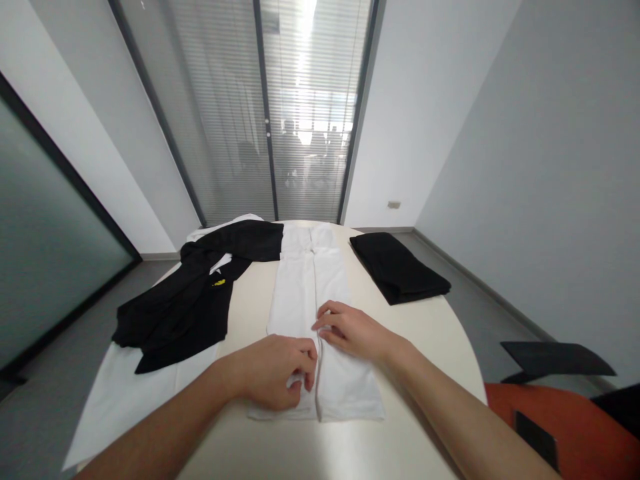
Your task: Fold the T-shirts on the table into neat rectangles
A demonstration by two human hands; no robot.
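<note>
A white garment lies lengthwise on the table, folded into a long strip whose two side panels meet along a middle line. Its hem faces me, and a short folded section shows at the far end. Over the lower left panel is my left hand, fingers loosely curled, with a gap between thumb and index finger and no cloth visible in it. My right hand rests on the right panel. Its thumb and fingertips come together at that panel's inner edge, on the middle line.
Black clothing with a small yellow mark lies rumpled at left, over white cloth. A folded black garment sits on the right of the round cream table. An orange chair stands at lower right; glass panels are behind.
</note>
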